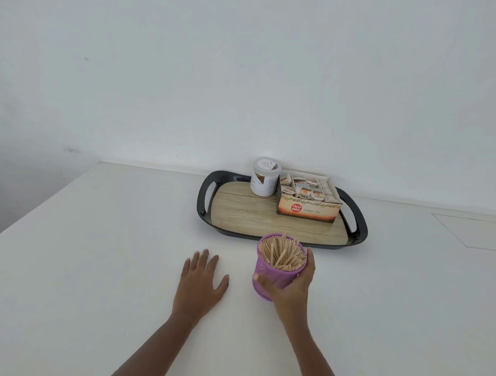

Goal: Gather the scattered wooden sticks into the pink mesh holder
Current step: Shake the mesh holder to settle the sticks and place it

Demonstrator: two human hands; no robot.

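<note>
Two hands: right hand (pixel 292 283) grips holder (pixel 276 278), left hand (pixel 202 281) flat.

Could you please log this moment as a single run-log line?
right hand: grips pink mesh holder | left hand: flat on table | wooden sticks: in holder, none loose in view

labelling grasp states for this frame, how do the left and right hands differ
The left hand lies flat on the table with fingers spread; the right hand curls round the pink mesh holder. The left hand holds nothing; the right hand grips the holder, which is packed with wooden sticks. Both are bare and reach forward, short of the tray.
</note>
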